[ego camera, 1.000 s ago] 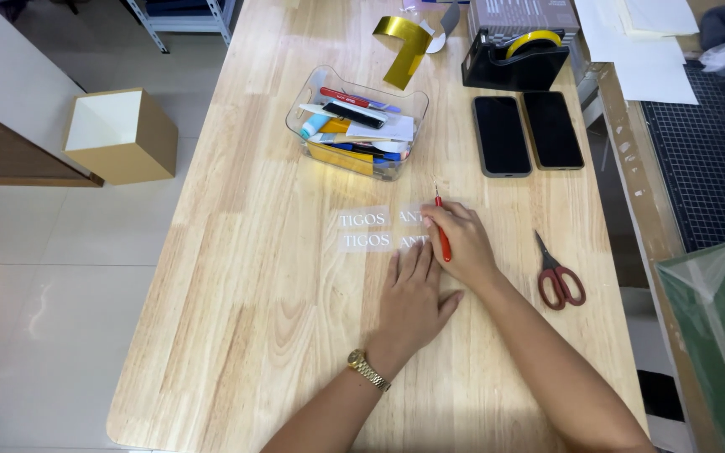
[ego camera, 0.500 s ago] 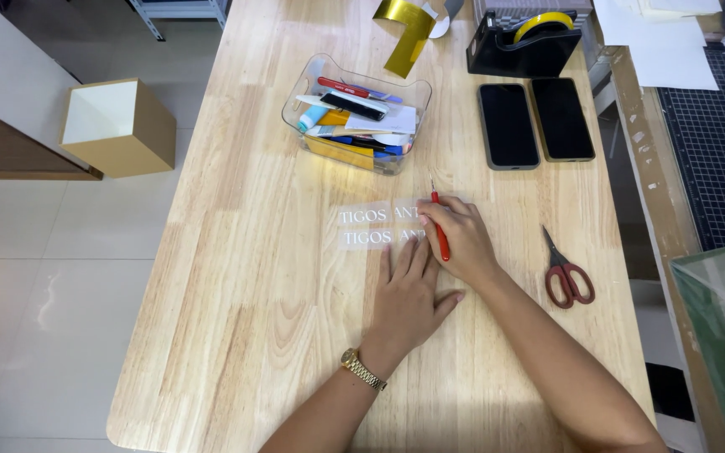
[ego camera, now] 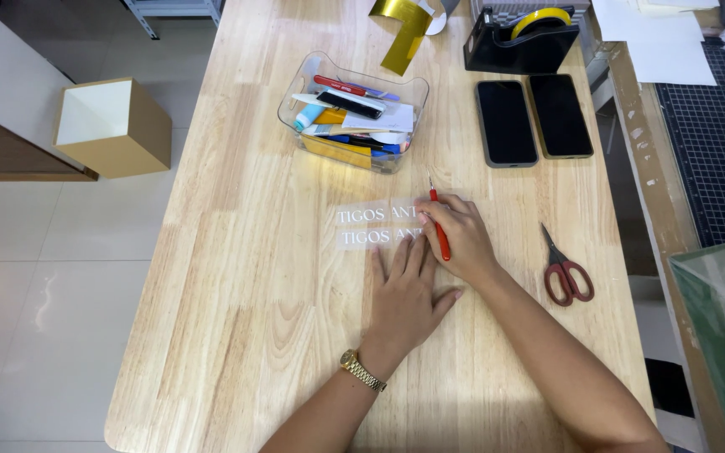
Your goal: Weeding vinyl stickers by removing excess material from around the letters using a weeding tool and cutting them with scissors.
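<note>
nothing has moved: right hand (ego camera: 459, 239) grip closed on red tool (ego camera: 440, 226), left hand (ego camera: 404, 289) flat, clear bin (ego camera: 352, 113) holding pens.

1. I take the clear plastic bin (ego camera: 354, 126) of pens and cards as my landmark.
2. Right of it I see two dark phones (ego camera: 534, 120) lying side by side.
3. Further right and nearer me lie red-handled scissors (ego camera: 565, 270).
4. Beyond the phones sits a black tape dispenser (ego camera: 520, 40).
5. Behind the bin lies a gold foil strip (ego camera: 404, 27).
6. Far left, on the floor, I see a cardboard box (ego camera: 115, 126).

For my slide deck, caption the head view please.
Left hand flattens a clear lettered sheet while right hand works it with a red-handled tool.
</note>
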